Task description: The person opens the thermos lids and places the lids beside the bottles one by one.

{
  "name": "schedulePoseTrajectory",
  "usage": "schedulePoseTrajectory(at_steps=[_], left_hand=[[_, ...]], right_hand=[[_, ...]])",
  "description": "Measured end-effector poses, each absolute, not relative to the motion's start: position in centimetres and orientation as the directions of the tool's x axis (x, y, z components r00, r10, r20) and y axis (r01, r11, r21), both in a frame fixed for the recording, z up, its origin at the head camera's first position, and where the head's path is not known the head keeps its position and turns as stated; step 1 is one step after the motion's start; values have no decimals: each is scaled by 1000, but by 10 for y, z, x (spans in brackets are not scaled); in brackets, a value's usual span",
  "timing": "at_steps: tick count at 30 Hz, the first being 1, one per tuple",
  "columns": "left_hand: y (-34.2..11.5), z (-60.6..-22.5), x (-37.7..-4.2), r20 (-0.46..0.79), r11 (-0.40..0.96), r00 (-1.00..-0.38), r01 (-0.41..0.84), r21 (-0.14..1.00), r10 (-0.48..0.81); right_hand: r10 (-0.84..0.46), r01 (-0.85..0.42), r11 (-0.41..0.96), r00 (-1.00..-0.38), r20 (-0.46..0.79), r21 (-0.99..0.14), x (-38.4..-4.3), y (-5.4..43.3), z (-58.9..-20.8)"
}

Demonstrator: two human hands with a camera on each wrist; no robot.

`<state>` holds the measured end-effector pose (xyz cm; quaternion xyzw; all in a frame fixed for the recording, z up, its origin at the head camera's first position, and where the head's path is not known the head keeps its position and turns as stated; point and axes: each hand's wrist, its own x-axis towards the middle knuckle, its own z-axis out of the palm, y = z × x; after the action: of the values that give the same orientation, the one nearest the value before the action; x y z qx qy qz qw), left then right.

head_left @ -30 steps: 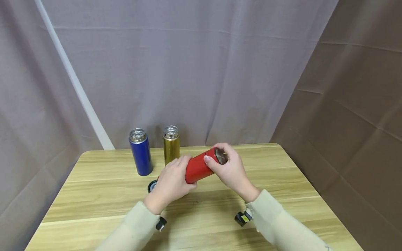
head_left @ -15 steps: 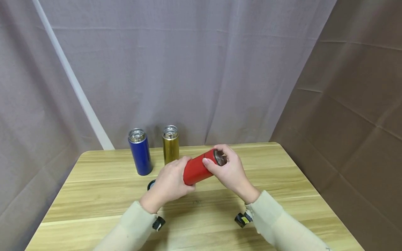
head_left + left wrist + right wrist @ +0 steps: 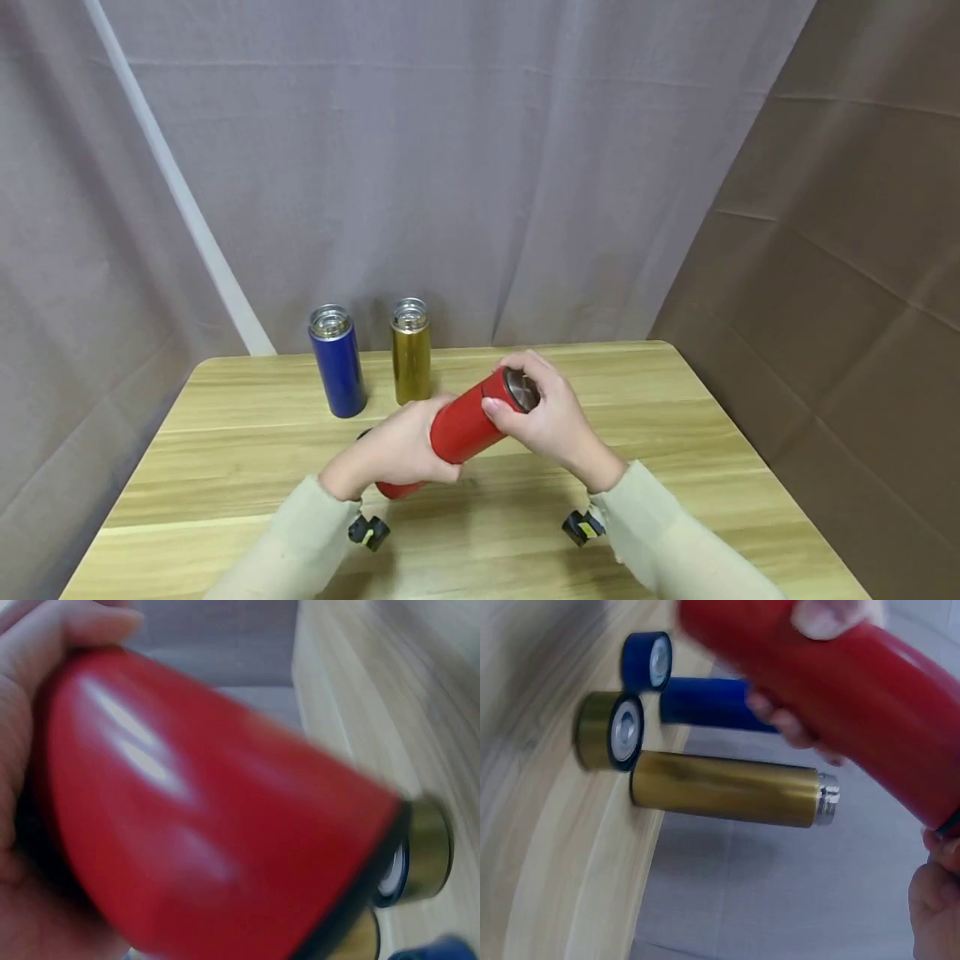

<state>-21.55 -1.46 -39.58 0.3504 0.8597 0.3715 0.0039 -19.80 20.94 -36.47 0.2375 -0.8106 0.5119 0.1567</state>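
A red vacuum flask [image 3: 467, 423] is held tilted above the table, its metallic-topped end up and to the right. The left hand [image 3: 397, 442] grips it round the body; the flask's lower end shows below that hand. With thumb on one side and fingers on the other, the right hand [image 3: 547, 417] grips the red lid [image 3: 504, 388] at the upper end, above a thin dark seam. In the left wrist view the red body [image 3: 202, 810] fills most of the picture, dark-rimmed at its base. The right wrist view shows both hands [image 3: 934, 900] on the flask.
A blue flask [image 3: 339, 375] and a gold flask [image 3: 412, 367] stand lidless at the table's back left, bare metal necks up. Their blue lid [image 3: 641, 661] and gold lid [image 3: 600, 731] lie on the wooden table [image 3: 637, 517] before them. Grey curtain [image 3: 450, 167] hangs behind.
The red flask has tilted more steeply and its lower end has come toward the front left. The left wrist has turned and shifted left; the right hand stays on the lid, slightly lower.
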Motion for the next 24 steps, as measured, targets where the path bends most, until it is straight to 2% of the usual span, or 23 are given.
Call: schedulePoseTrajectory(at_steps=[3, 7, 11, 15, 19, 24], left_hand=[[-17, -399, -213, 190, 427, -756, 537, 728, 627], [-17, -402, -212, 208, 477, -784, 540, 694, 585], [-19, -406, -214, 240, 572, -817, 546, 612, 524], [-20, -408, -216, 286, 633, -836, 543, 552, 469], [-20, -410, -217, 335, 682, -826, 564, 466, 454], [-21, -412, -218, 415, 762, -784, 590, 266, 462]], right_hand=[[-289, -609, 380, -793, 537, -696, -199, 209, -363], [-295, -559, 399, -829, 475, -727, -202, 210, -367], [-305, -471, 429, -879, 367, -771, -202, 212, -372], [-305, -424, 470, -901, 309, -774, -203, 213, -373], [-252, -375, 527, -926, 282, -762, -205, 214, -373], [-174, -271, 568, -962, 209, -777, -205, 213, -371]])
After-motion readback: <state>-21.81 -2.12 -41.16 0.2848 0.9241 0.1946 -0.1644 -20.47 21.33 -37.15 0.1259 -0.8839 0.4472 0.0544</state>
